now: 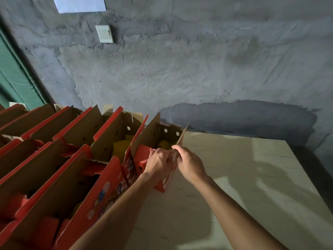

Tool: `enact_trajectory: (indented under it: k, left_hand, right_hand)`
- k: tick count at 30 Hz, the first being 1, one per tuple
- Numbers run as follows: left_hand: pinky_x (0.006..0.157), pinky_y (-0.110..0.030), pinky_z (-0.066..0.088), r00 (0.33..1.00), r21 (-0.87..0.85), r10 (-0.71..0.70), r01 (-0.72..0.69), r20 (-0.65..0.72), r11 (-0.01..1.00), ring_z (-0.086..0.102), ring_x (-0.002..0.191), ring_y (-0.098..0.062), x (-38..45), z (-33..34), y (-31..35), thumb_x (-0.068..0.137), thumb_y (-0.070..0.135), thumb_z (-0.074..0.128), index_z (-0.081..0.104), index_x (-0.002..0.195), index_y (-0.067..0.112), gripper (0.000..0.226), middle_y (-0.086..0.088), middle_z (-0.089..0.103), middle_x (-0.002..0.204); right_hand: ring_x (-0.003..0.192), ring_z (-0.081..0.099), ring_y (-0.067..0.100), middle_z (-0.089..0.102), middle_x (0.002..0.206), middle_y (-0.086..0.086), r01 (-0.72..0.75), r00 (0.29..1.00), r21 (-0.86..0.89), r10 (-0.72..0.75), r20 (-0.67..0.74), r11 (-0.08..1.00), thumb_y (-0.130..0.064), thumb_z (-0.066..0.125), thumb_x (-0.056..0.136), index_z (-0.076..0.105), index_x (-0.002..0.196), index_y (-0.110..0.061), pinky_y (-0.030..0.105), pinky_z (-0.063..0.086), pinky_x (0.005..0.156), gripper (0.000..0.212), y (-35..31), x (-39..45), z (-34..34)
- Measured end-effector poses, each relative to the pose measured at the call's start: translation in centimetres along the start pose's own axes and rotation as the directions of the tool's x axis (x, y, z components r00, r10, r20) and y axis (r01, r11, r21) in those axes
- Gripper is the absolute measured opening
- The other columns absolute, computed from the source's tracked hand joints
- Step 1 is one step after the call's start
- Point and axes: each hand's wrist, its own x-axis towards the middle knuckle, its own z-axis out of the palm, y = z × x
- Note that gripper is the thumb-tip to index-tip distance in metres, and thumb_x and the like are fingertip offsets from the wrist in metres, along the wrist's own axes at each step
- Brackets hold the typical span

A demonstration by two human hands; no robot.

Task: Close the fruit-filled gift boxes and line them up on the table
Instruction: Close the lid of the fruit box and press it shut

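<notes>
Currently, nearest to camera: two bare forearms enter from the bottom edge and converge on one gift box.
Left hand (158,162): positioned at the near end of the rightmost gift box (155,141); fingers curled over the box's near edge beside a red inner flap (143,156). Grip on that edge is plain; the fingertips themselves are hidden.
Right hand (189,164): positioned on the right side of the same box; thumb and fingers pinch the upright right side flap (182,137) near its lower end. The flap stands tilted, its thin edge facing the camera.
Rightmost gift box: open, red printed exterior, brown cardboard interior. It stands on the table (243,177) at the right end of the row, touching the neighbouring box on its left.
Contents: yellow fruit (164,144) visible in the bottom of the held box; more yellow fruit (124,145) in the adjacent box.
Row of open boxes (54,150): extends from the held box to the left and toward the camera, flaps raised, packed side by side. All visible boxes are unclosed.
Table: pale surface, bare to the right of the hands, with shadows of the arms across it.
Far background: rough grey plaster wall (198,60); a white switch plate (104,33) mounted on it; a pale sheet (79,3) at the top edge; a green panel (14,78) at far left.
</notes>
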Motion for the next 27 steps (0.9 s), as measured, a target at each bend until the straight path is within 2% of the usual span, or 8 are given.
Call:
enact_trajectory:
  k: [5,9,12,16,18,20,23,27]
  left_hand:
    - [0.095,-0.042,0.052,0.995,-0.021,0.085,-0.084,0.050,0.996,0.062,0.111,-0.023,-4.4,-1.9,0.2,0.098,0.017,0.063,0.073,0.125,0.017,0.029,-0.008,0.071,0.117]
    - [0.077,-0.007,0.050,0.980,-0.195,0.184,-0.167,0.070,0.966,0.066,0.092,-0.017,-8.7,-4.3,2.0,0.093,0.005,0.066,0.077,0.105,-0.001,0.017,-0.006,0.073,0.103]
    - [0.077,-0.019,0.054,0.975,-0.236,0.169,-0.132,0.144,0.963,0.062,0.098,-0.017,-12.2,-6.4,3.7,0.092,0.000,0.063,0.076,0.102,-0.003,0.017,-0.008,0.073,0.103]
    - [0.084,-0.033,0.058,0.959,-0.145,0.072,-0.033,0.273,0.989,0.070,0.099,-0.024,-17.2,-7.9,4.1,0.095,0.006,0.059,0.076,0.110,0.002,0.023,-0.013,0.071,0.119]
    - [0.096,-0.022,0.052,0.934,-0.132,0.080,-0.035,0.349,0.991,0.066,0.113,-0.024,-19.3,-8.8,4.5,0.098,0.017,0.057,0.076,0.116,0.004,0.029,-0.013,0.065,0.132]
    - [0.093,-0.015,0.047,0.925,-0.117,0.094,-0.054,0.368,0.992,0.064,0.117,-0.020,-21.1,-10.1,5.5,0.099,0.021,0.057,0.077,0.118,0.010,0.030,-0.009,0.063,0.136]
    - [0.085,-0.022,0.053,0.934,-0.139,0.100,-0.055,0.344,0.989,0.066,0.102,-0.013,-24.5,-11.2,7.3,0.090,0.024,0.055,0.080,0.106,0.012,0.032,-0.005,0.071,0.119]
    - [0.083,-0.006,0.049,0.946,-0.178,0.147,-0.098,0.290,0.979,0.066,0.101,-0.002,-28.6,-11.3,7.2,0.091,0.018,0.065,0.080,0.105,0.013,0.021,-0.001,0.073,0.117]
  right_hand:
    - [0.097,0.061,0.022,0.058,0.111,-0.001,0.122,0.991,-0.227,-0.129,-0.018,0.966,-0.025,0.074,0.090,0.069,0.113,-0.020,0.033,0.051,0.072,0.024,-1.1,-2.7,-2.2]
    - [0.104,0.055,0.026,0.057,0.108,0.004,0.271,0.954,-0.477,-0.298,0.020,0.836,-0.045,0.079,0.081,0.071,0.094,-0.016,0.041,0.049,0.097,0.033,-1.2,-6.6,-4.2]
    - [0.114,0.059,0.027,0.068,0.111,0.002,0.237,0.971,-0.516,-0.212,0.108,0.823,-0.050,0.074,0.087,0.072,0.103,-0.017,0.042,0.041,0.110,0.037,-1.0,-10.5,-5.8]
    - [0.093,0.070,0.021,0.075,0.094,-0.004,0.186,0.982,-0.524,-0.142,0.123,0.831,-0.053,0.076,0.085,0.073,0.100,-0.021,0.038,0.051,0.094,0.036,0.0,-17.8,-7.2]
    - [0.074,0.070,0.017,0.072,0.078,-0.007,0.189,0.982,-0.540,-0.171,0.083,0.820,-0.052,0.085,0.077,0.073,0.086,-0.022,0.033,0.053,0.075,0.033,-0.1,-20.7,-7.9]
    - [0.060,0.065,0.015,0.067,0.066,-0.008,0.192,0.978,-0.511,-0.207,0.028,0.838,-0.048,0.094,0.067,0.068,0.072,-0.022,0.029,0.051,0.061,0.036,-0.8,-23.2,-8.7]
    - [0.057,0.063,0.015,0.066,0.063,-0.008,0.224,0.965,-0.488,-0.261,-0.008,0.844,-0.045,0.094,0.066,0.066,0.069,-0.020,0.028,0.049,0.058,0.038,-2.0,-27.1,-9.2]
    - [0.055,0.060,0.011,0.063,0.063,-0.010,0.268,0.950,-0.471,-0.311,-0.014,0.840,-0.051,0.087,0.074,0.062,0.071,-0.022,0.028,0.054,0.058,0.039,-3.3,-32.2,-8.8]
